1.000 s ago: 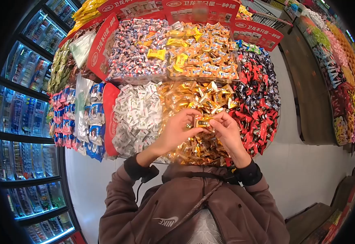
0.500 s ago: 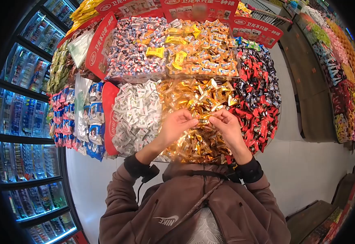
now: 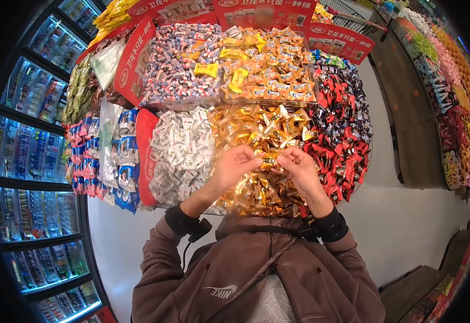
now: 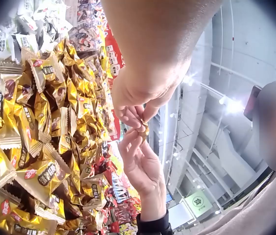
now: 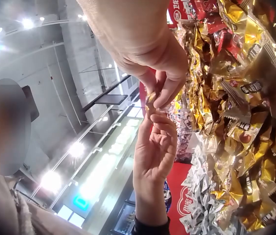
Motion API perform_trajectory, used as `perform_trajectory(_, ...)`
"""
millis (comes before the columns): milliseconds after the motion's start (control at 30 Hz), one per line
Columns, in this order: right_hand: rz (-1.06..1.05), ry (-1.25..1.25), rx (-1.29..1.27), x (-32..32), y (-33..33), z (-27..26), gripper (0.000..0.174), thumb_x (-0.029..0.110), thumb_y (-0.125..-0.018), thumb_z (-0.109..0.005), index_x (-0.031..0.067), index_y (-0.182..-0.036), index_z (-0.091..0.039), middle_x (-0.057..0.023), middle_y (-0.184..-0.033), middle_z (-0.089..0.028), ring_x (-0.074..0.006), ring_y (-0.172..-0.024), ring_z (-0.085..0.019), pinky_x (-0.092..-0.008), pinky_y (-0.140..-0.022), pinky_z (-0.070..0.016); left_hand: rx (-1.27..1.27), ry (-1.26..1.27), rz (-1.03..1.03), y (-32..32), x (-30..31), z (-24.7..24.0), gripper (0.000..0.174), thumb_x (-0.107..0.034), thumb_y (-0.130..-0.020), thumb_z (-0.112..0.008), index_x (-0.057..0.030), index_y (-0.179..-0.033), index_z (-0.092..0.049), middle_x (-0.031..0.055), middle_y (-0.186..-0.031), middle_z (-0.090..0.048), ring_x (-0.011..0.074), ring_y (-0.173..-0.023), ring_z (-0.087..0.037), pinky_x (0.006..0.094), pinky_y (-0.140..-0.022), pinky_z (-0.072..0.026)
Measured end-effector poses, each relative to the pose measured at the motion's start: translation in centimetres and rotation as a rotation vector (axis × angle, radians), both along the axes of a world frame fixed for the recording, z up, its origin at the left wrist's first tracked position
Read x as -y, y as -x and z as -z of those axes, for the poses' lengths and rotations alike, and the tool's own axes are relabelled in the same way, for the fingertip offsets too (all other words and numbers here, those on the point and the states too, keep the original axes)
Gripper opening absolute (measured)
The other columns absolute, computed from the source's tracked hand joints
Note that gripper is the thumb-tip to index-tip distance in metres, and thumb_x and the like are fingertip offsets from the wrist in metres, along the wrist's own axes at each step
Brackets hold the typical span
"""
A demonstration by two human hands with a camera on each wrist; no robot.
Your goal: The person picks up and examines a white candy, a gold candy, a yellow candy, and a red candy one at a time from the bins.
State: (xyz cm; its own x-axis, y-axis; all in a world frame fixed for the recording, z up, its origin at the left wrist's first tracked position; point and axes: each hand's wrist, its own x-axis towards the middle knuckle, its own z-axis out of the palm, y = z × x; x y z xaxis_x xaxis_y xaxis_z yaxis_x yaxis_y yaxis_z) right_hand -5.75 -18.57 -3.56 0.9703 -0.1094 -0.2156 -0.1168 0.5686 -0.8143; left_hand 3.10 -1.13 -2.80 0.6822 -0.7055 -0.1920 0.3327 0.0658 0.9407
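Note:
Both hands are raised over the gold pile, with one small gold-wrapped candy (image 3: 269, 160) between them. My left hand (image 3: 236, 166) pinches its left end between thumb and fingers. At the other end, my right hand (image 3: 300, 168) pinches the wrapper the same way. In the left wrist view the candy (image 4: 144, 131) shows between the fingertips of the two hands, mostly covered by them. The right wrist view has only a sliver of gold wrapper (image 5: 151, 99) at the fingertips. Beneath the hands lie many gold-wrapped candies (image 3: 267, 194) with dark labels.
White-wrapped candies (image 3: 181, 145) lie left of the gold ones, red-wrapped candies (image 3: 334, 161) to the right. Behind are bins of blue-and-white candies (image 3: 178, 64) and orange candies (image 3: 278, 67), backed by red signs (image 3: 342, 40). Lit drink coolers (image 3: 30, 145) line the left side.
The left fingers, earlier spread around the candy, have drawn together to pinch its left end, and the candy has turned in the hands. Over the last half second the hands hardly move.

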Motion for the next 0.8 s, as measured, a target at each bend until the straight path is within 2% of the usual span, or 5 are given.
perform_trajectory(67,0.012,0.008,0.007,-0.2,0.1,-0.3,0.009,0.007,-0.084,-0.056,0.0005,-0.088,-0.052,-0.0031,-0.079,-0.059,-0.0075,-0.072,-0.057,-0.0207,-0.065,-0.0479,-0.017,0.010,0.006,0.1,0.0,0.0,0.008,-0.002,-0.080,-0.059,-0.0015,-0.079,-0.052,0.0052,-0.078,-0.060,0.0105,-0.074,-0.059,0.0214,-0.068,-0.0474)
perform_trajectory(267,0.033,0.128,-0.023,-0.3,1.1,-0.4,0.007,0.008,-0.081,-0.060,0.0031,-0.083,-0.055,-0.0011,-0.074,-0.060,-0.0026,-0.064,-0.051,-0.0162,-0.053,-0.0354,-0.037,-0.009,0.074,0.6,-0.6,-0.8,0.009,-0.002,-0.080,-0.059,-0.0020,-0.077,-0.051,0.0043,-0.078,-0.059,0.0107,-0.079,-0.058,0.0230,-0.072,-0.0484)
perform_trajectory(500,0.039,0.163,-0.009,-0.5,2.5,-0.2,0.005,0.004,-0.079,-0.060,0.0014,-0.081,-0.056,-0.0035,-0.073,-0.061,-0.0042,-0.061,-0.052,-0.0175,-0.054,-0.0383,-0.087,-0.014,0.070,1.9,-1.1,-0.4,0.010,-0.002,-0.079,-0.061,-0.0032,-0.079,-0.051,0.0049,-0.082,-0.060,0.0105,-0.077,-0.058,0.0232,-0.071,-0.0474)
perform_trajectory(600,0.054,0.158,0.009,-0.8,3.0,-0.2,0.005,0.003,-0.078,-0.062,0.0009,-0.080,-0.057,-0.0035,-0.072,-0.060,-0.0061,-0.062,-0.053,-0.0185,-0.057,-0.0410,-0.009,-0.028,0.090,2.2,-1.3,0.7,0.010,-0.002,-0.079,-0.061,-0.0031,-0.079,-0.051,0.0050,-0.082,-0.060,0.0106,-0.076,-0.058,0.0229,-0.070,-0.0474)
perform_trajectory(800,0.081,0.149,-0.033,-1.3,3.9,-0.1,0.006,0.001,-0.076,-0.063,0.0001,-0.079,-0.057,-0.0032,-0.072,-0.059,-0.0071,-0.063,-0.054,-0.0188,-0.058,-0.0422,-0.089,0.018,0.136,3.0,-1.6,1.3,0.009,0.000,-0.079,-0.060,-0.0030,-0.082,-0.051,0.0044,-0.085,-0.058,0.0082,-0.075,-0.056,0.0214,-0.069,-0.0454)
